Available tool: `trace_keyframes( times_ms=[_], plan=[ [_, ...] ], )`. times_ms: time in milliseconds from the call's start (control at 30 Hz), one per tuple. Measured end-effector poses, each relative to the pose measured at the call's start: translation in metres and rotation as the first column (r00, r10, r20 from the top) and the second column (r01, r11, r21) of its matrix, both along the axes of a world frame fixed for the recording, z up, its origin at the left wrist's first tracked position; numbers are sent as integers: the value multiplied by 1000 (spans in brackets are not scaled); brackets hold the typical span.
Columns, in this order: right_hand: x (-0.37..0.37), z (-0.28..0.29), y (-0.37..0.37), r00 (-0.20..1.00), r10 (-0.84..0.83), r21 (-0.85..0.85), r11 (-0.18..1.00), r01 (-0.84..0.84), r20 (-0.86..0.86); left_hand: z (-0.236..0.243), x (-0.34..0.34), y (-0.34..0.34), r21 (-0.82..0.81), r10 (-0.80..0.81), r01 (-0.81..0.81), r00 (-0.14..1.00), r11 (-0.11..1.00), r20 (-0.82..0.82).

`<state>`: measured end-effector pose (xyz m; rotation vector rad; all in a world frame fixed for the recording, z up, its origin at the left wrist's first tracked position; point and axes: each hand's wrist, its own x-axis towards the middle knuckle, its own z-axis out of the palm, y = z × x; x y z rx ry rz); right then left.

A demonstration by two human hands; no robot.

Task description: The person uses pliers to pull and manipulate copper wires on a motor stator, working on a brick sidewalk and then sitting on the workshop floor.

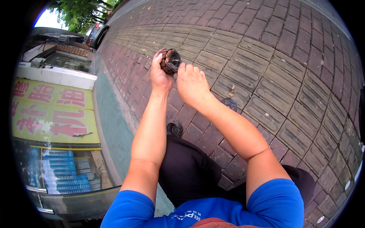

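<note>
My left hand [161,78] grips a round, dark, hollow part [171,60] with brownish and black patches on its side. Its thumb lies along the left side of the part, and the other fingers are mostly hidden behind it. Against the right edge of the part, my right hand [192,83] is closed, with thumb and index finger pinched together. Whatever that pinch holds is too small or hidden to make out. Both arms reach forward over the brick paving, and the part is held up in front of me.
Reddish brick paving [207,131] and ribbed yellowish tiles [251,70] spread ahead and right. My dark shoes [175,129] are below my hands. On the left stand a yellow sign board [57,110] and a glass case [68,167] with blue boxes. A parked car [95,35] is farther off.
</note>
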<state>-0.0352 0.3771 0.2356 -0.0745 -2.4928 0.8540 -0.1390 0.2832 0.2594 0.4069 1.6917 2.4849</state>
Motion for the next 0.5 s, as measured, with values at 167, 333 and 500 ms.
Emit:
trace_keyframes(
  times_ms=[167, 333, 500],
  plan=[
    [-2, 4, 1, 1000, 24, 1, 1000, -24, 9, -3, -3, -5, -22, -6, 5, 1000, 1000, -20],
    [-2, 6, 5, 992, 95, -96, 992, -87, 88, -5, -5, -6, -7, -41, 41, 999, 999, 19],
    [-1, 4, 12, 985, 155, -164, 976, -142, 73, -4, -3, -3, 18, -55, 54, 996, 998, 75]
  ],
)
